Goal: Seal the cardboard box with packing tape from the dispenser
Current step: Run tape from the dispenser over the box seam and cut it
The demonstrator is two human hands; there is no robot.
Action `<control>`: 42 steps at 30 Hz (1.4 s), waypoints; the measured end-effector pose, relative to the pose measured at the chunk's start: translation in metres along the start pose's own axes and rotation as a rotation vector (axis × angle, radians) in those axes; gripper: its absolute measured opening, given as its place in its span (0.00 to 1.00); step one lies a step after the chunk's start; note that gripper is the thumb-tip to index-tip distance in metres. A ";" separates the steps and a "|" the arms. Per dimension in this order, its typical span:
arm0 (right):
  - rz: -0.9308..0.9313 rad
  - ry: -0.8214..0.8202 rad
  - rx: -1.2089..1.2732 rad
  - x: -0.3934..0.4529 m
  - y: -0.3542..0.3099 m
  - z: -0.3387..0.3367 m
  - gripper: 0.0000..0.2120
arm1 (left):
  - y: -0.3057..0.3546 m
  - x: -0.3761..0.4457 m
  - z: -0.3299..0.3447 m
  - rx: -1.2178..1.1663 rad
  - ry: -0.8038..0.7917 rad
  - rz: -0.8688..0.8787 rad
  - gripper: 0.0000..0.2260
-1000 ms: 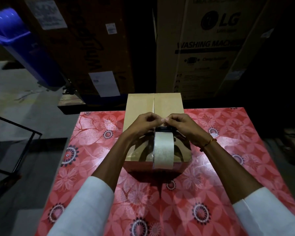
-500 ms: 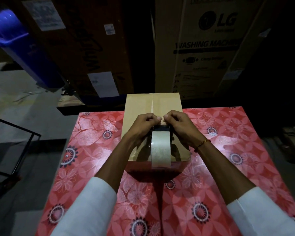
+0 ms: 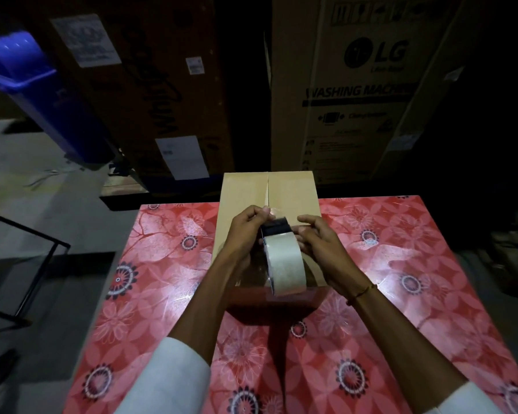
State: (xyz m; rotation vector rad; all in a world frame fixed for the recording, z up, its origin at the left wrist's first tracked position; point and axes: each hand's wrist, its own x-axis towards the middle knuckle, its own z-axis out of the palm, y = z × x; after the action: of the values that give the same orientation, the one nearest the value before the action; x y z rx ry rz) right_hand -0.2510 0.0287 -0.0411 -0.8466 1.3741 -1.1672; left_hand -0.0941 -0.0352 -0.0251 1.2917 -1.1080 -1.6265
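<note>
— Fingers first: what are they doing?

— Left fingers are pressed together, pinching the free end of the tape just above the box. The right fingers curl around the side of the dispenser, gripping it.

— And the hands themselves?

— Left hand is left of the roll, right hand is right of it, both over the box top. A thin cord band circles the right wrist. Both arms wear white sleeves.

— Where is the box?

— On the worktop, at the middle of its far edge, overhanging that edge a little. Its two top flaps are closed, and the seam between them runs away from the person. The far half of the seam looks bare.

— Is the tape touching the box?

— Cannot tell; the roll stands upright on edge over the near half of the top and hides what is under it.

— What else?

— The worktop has a glossy red floral cover. Beyond its far edge stand two tall cartons; the right one reads "LG" and "WASHING MACHINE". A blue bin leans at far left, and a black metal frame stands by the worktop's left edge.
</note>
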 end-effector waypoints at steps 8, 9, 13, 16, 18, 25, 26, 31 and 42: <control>0.087 -0.130 -0.056 -0.027 0.001 0.005 0.20 | 0.010 -0.014 0.006 -0.020 0.132 0.006 0.12; 0.081 -0.136 -0.050 -0.029 0.001 0.007 0.19 | 0.011 -0.016 0.006 -0.015 0.129 0.019 0.11; -0.003 -0.181 -0.043 -0.041 -0.002 0.011 0.12 | 0.020 -0.028 0.012 0.044 0.091 0.069 0.08; -0.097 -0.163 -0.057 -0.049 0.001 0.002 0.13 | 0.027 -0.035 0.017 0.035 0.063 0.114 0.02; -0.173 -0.164 -0.063 -0.058 0.001 -0.004 0.13 | 0.030 -0.037 0.022 0.034 0.067 0.146 0.08; -0.276 -0.029 -0.156 -0.086 0.005 -0.044 0.13 | 0.038 -0.052 0.054 0.529 0.231 0.539 0.09; -0.276 0.010 -0.180 -0.090 0.007 -0.052 0.13 | 0.036 -0.057 0.062 0.608 0.197 0.579 0.10; -0.285 0.157 -0.306 -0.110 0.022 -0.092 0.14 | 0.008 -0.080 0.111 0.801 -0.129 0.555 0.10; -0.062 0.387 -0.780 -0.146 0.081 -0.176 0.16 | -0.092 -0.084 0.186 0.824 -0.459 0.262 0.20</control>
State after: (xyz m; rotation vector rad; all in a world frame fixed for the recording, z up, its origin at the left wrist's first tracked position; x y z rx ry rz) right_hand -0.3914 0.2197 -0.0909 -1.2457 2.1999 -0.8516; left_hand -0.2644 0.1041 -0.0650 1.1782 -2.2893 -1.3256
